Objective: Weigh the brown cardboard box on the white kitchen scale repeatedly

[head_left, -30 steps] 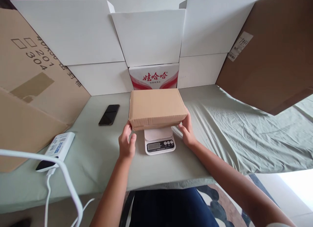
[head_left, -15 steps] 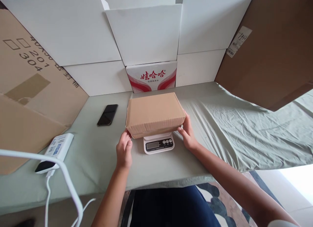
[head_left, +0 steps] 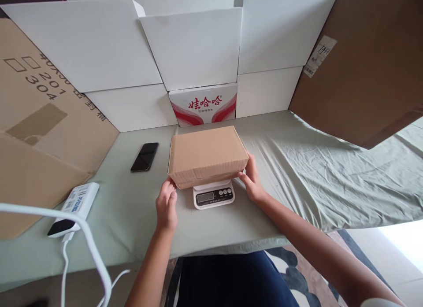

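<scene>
I see a cloth-covered bench [head_left: 132,219]. Cardboard box [head_left: 208,153] is over the white scale [head_left: 214,196], hiding its far part; whether the two touch, I can't tell. Right hand [head_left: 253,179] half-curled, fingers and thumb holding the box's near right corner. Left hand [head_left: 166,205] part-curled, fingers holding under the near left corner, thumb free. Black phone [head_left: 144,157] flat, left of the box.

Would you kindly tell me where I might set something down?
Wrinkled cloth is free between the right hand and right-side carton, flatter cloth between the left hand and white device. Crowded: the middle, where both hands hold the cardboard box over the scale.
</scene>
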### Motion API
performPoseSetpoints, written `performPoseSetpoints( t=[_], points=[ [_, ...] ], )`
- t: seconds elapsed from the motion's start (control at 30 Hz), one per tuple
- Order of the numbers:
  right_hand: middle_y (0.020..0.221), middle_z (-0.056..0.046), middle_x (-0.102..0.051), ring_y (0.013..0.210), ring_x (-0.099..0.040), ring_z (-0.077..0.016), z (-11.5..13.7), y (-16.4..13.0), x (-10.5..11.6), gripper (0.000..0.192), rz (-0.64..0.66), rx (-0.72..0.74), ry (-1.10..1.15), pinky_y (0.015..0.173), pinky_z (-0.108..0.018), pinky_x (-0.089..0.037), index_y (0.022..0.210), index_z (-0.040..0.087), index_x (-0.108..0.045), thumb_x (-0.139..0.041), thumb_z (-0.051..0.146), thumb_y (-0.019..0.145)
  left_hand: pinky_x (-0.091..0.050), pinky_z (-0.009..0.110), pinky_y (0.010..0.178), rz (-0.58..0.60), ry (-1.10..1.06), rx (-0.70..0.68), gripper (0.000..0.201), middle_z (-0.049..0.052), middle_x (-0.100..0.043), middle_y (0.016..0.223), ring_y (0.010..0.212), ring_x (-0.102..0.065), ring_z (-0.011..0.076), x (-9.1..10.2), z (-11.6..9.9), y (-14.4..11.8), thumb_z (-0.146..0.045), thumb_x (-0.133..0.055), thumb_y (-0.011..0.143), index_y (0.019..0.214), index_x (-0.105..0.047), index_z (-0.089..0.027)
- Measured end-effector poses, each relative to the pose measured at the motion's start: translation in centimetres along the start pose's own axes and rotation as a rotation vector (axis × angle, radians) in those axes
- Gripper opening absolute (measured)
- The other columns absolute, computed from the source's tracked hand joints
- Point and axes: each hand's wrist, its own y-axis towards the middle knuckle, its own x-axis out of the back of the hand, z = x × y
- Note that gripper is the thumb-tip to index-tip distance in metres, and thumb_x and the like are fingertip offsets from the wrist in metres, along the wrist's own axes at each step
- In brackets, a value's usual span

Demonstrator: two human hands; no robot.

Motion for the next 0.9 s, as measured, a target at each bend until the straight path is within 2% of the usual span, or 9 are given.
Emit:
performPoseSetpoints(
  t=[0.3, 0.47, 0.6, 0.77, 0.9],
  points=[
    [0.152, -0.009, -0.037, 0.142, -0.037, -0.0348, 0.5, -0.1, 0.1, 0.068, -0.045, -0.026, -0.01, 0.114, -0.059, -0.041, 0.155, 0.037, -0.03, -0.051, 0.058, 0.094, -0.041, 0.049, 0.118, -0.022, -0.005, -0.042, 0.063, 0.016, -0.063, 0.142, 0.141, -0.052, 0.0339, 0.1, 0.3, 0.0, -0.054, -0.059, 0.091, 0.143, -0.059, -0.019],
    [0.158, -0.007, -0.037, 0.148, -0.034, -0.0343, 0.6, 0.0, 0.0, 0.067, 0.0, -0.038, 0.015, 0.118, -0.058, -0.038, 0.155, 0.038, -0.03, -0.051, 0.057, 0.095, -0.041, 0.049, 0.118, 0.036, 0.009, -0.044, 0.062, 0.016, -0.063, 0.141, 0.141, -0.051, 0.034, 0.0, 0.0, 0.0, -0.054, -0.056, 0.093, 0.144, -0.059, -0.019],
    [0.158, -0.007, -0.039, 0.147, -0.035, -0.0345, 1.0, 0.2, -0.1, 0.066, -0.012, -0.076, 0.028, 0.118, -0.059, -0.038, 0.154, 0.038, -0.034, -0.053, 0.058, 0.094, -0.042, 0.049, 0.117, 0.05, 0.006, -0.015, 0.063, 0.017, -0.064, 0.139, 0.14, -0.053, 0.0345, 0.0, 0.0, 0.0, -0.056, -0.057, 0.092, 0.142, -0.06, -0.018],
    [0.157, -0.007, -0.042, 0.145, -0.04, -0.0346, 1.7, 0.3, -0.1, 0.065, -0.005, -0.109, 0.085, 0.118, -0.059, -0.04, 0.152, 0.037, -0.036, -0.052, 0.059, 0.094, -0.045, 0.05, 0.112, 0.006, -0.019, -0.02, 0.066, 0.018, -0.067, 0.133, 0.133, -0.058, 0.0358, 0.0, -0.2, 0.3, -0.059, -0.06, 0.088, 0.137, -0.063, -0.016],
    [0.162, -0.006, -0.037, 0.147, -0.039, -0.0339, 2.1, 2.2, -0.1, 0.068, -0.02, -0.02, 0.111, 0.117, -0.057, -0.043, 0.154, 0.037, -0.033, -0.053, 0.06, 0.093, -0.047, 0.048, 0.11, -0.066, -0.025, -0.099, 0.065, 0.016, -0.068, 0.128, 0.128, -0.061, 0.0345, -0.6, -1.2, 2.6, -0.059, -0.061, 0.085, 0.133, -0.062, -0.016]
  ],
)
